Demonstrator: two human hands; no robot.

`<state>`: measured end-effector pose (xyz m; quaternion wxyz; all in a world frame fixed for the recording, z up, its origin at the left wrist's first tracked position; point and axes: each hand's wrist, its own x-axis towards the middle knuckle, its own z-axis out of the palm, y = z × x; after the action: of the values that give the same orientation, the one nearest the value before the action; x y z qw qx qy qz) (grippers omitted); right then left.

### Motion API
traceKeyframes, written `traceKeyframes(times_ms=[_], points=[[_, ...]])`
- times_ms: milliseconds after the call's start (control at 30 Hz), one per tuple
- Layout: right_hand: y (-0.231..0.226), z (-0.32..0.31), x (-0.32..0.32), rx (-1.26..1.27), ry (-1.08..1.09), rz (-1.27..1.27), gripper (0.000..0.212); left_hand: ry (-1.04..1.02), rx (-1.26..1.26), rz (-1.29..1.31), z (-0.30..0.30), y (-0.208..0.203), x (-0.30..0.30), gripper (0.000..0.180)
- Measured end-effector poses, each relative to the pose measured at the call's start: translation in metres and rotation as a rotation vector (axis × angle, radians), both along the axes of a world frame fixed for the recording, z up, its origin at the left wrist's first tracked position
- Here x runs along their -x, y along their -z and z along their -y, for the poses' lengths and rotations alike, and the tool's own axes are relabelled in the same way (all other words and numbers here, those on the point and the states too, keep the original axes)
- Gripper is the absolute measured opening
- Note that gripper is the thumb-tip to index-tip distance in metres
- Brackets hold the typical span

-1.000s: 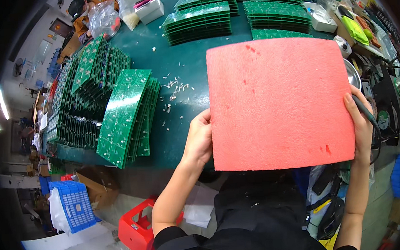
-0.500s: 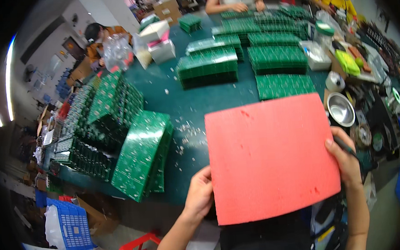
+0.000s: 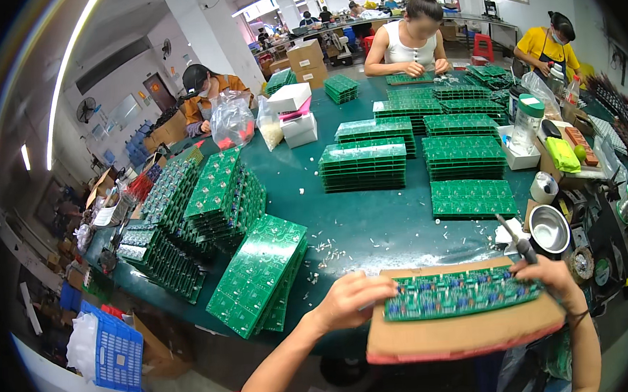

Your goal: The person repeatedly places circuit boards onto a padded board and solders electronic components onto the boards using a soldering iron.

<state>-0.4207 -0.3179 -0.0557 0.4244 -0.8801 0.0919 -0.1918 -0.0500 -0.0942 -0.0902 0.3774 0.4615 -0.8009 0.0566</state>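
A green circuit board (image 3: 464, 296) packed with small components lies on a cardboard-faced panel (image 3: 459, 336) with a red edge, just off the table's near side. My left hand (image 3: 353, 300) pinches the circuit board's left end. At its right end, my right hand (image 3: 551, 275) has its fingertips on the circuit board while also holding a soldering iron (image 3: 521, 244), whose tip points up and away. Behind the panel, white clippings (image 3: 324, 251) are scattered on the dark green table (image 3: 284, 176).
Circuit boards stand in stacks at left (image 3: 258, 275) and far centre (image 3: 362, 166). To the right are a metal bowl (image 3: 549, 228), a white roll (image 3: 543, 188) and a green-lidded jar (image 3: 527, 122). Other people sit across the table. A blue crate (image 3: 119, 355) stands lower left.
The panel, held earlier with its red face toward me, is now tipped flatter with cardboard upward and the circuit board showing on it. My left hand has shifted onto the board. The view has tilted up.
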Motion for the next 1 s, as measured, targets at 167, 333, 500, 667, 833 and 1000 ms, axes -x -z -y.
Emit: traceKeyframes(times_ms=[167, 333, 500, 667, 833, 1000], points=[[0.037, -0.01, 0.002, 0.583, -0.104, -0.09, 0.037, 0.017, 0.055, 0.256, 0.002, 0.047, 0.002, 0.032], [0.047, -0.013, -0.004, 0.622, -0.119, -0.108, 0.034, 0.032, -0.075, 0.245, 0.0, 0.04, 0.004, 0.043], [0.059, -0.013, -0.003, 0.626, -0.101, -0.203, 0.03, 0.023, -0.201, 0.194, -0.002, 0.043, 0.008, 0.042], [0.028, -0.05, -0.015, 0.493, 0.121, -0.158, 0.025, -0.108, -0.338, -0.143, -0.009, 0.03, 0.022, 0.03], [0.024, -0.121, -0.05, 0.118, 0.367, 0.155, 0.031, -0.342, -0.495, -0.644, -0.013, 0.027, 0.037, 0.014], [0.034, -0.152, -0.088, -0.043, 0.398, 0.124, 0.032, -0.316, -0.514, -0.612, 0.001, 0.034, 0.043, 0.009]])
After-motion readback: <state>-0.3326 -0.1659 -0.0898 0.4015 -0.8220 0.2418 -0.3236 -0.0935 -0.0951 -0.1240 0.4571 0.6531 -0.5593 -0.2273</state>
